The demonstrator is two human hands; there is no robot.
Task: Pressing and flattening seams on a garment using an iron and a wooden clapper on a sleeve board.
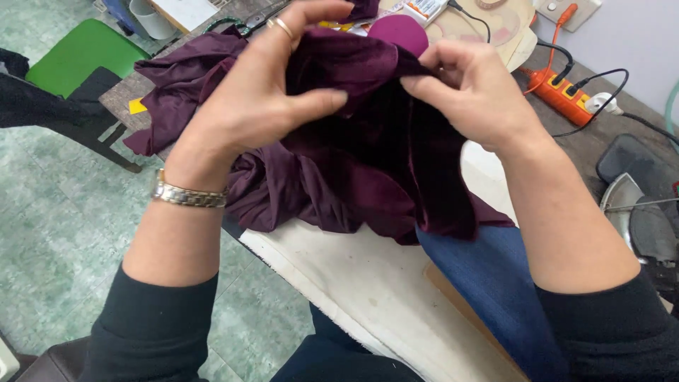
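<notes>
Both hands pinch a fold of dark purple velvet

The left hand (pixel 262 99) is closed on the purple cloth (pixel 368 163), thumb pressed against the fingers with a fold caught between them; it wears a ring, and a metal watch (pixel 187 194) sits on the wrist. The right hand (pixel 474 92) grips the same fold just beside it, fingertips curled over the edge. The two hands hold the cloth up between them, close together but not touching.

The cloth hangs from the hands in heavy folds, its lower part bunched on the padded white board (pixel 368 283) and spilling over the person's knee in blue jeans (pixel 488 283). By the look of it, the step in hand is working along an edge or seam of the cloth, feeling or aligning it. The next move would call for a firm pinch in both hands, so the slippery pile does not slide out.

Behind the cloth a round magenta piece (pixel 399 32) shows, and beside it a small flat white packet (pixel 424 8) with coloured marks. Farther right an orange power strip (pixel 562 92) lies on the grey table (pixel 601 141), with black cables plugged in. At far left a green chair seat (pixel 81 53) stands on the tiled floor (pixel 56 233).
</notes>
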